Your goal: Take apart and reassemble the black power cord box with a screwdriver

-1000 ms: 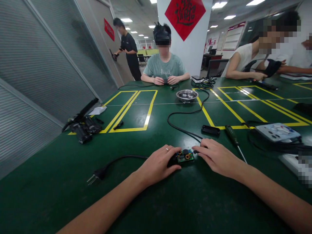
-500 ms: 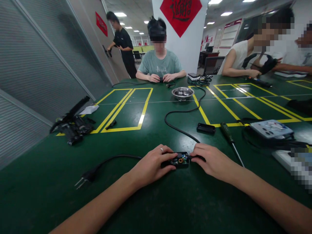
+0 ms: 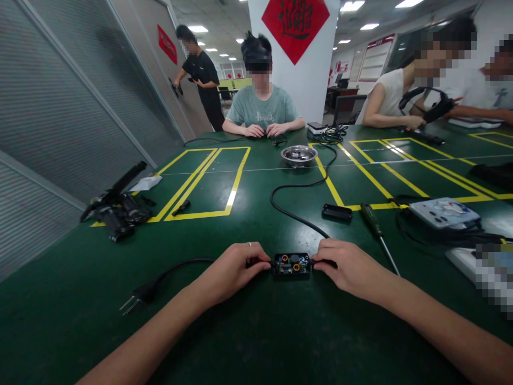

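Observation:
Between my hands lies an open black plastic case (image 3: 292,272) with a circuit board (image 3: 291,262) inside, showing copper coils and coloured wires. My left hand (image 3: 240,267) pinches the black power cord where it enters the case's left end. From there the cord runs left to a plug (image 3: 142,294) with metal prongs. At the right end, my right hand (image 3: 340,262) pinches the other black cable (image 3: 296,216), which curves away across the table. A loose black case cover (image 3: 337,212) lies beyond my right hand, near a green-handled screwdriver (image 3: 372,219).
A metal bowl (image 3: 298,155) with small parts stands ahead on the green table, marked with yellow tape. Black straps and gear (image 3: 120,214) lie far left. A phone (image 3: 444,212) and cables are on the right. Across the table, a person (image 3: 262,109) handles a small dark thing.
My left hand has drawn back left from over the case onto the cord at its left end, uncovering the whole circuit board. My right hand keeps its place.

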Motion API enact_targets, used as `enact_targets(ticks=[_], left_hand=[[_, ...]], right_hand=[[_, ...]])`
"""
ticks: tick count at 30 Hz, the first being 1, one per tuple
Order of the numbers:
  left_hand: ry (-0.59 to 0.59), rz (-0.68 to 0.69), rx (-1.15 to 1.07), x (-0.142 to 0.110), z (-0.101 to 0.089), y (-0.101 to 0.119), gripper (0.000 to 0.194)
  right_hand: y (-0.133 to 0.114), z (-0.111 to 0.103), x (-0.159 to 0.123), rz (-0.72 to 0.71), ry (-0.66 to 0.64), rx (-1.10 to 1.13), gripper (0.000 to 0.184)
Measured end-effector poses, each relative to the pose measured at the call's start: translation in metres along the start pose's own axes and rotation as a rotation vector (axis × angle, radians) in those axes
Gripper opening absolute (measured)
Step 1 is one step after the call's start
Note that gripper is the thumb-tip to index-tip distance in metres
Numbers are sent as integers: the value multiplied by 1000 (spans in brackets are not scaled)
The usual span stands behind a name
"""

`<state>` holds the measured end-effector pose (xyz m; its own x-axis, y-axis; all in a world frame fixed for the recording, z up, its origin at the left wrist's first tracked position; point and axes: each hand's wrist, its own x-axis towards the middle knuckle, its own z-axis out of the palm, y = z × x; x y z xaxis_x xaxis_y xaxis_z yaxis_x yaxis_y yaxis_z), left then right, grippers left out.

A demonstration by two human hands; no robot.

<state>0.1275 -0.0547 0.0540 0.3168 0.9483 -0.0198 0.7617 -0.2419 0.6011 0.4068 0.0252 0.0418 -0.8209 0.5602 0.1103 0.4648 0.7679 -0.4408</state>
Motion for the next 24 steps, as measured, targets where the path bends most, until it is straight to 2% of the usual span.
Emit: enact_targets(ticks=[4, 8, 10, 13, 14, 16, 19, 24], left_hand=[[12, 40, -33, 2, 4, -1, 14], [-8, 55, -36, 2, 5, -1, 13], [-9, 56, -12, 2, 3, -1, 13], [-12, 62, 21, 1, 2, 1, 12], [-15, 65, 24, 1, 2, 2, 12], [-23, 64, 23, 1, 2, 2, 12], [-25, 62, 19, 1, 3, 0, 11], [-24, 63, 16, 1, 5, -1, 11]], right_hand=[[-3, 2, 0, -47, 4, -55, 21], [0, -6, 2, -112, 0, -113, 24], [11, -13, 4, -79, 95, -154, 28], [37, -17, 6, 91, 329, -368, 44], [47, -17, 7, 140, 337, -444, 50], [61, -13, 6, 211, 271, -545, 57], [65, -8, 3, 232, 151, -582, 54], [53, -12, 2, 225, 211, -599, 50]])
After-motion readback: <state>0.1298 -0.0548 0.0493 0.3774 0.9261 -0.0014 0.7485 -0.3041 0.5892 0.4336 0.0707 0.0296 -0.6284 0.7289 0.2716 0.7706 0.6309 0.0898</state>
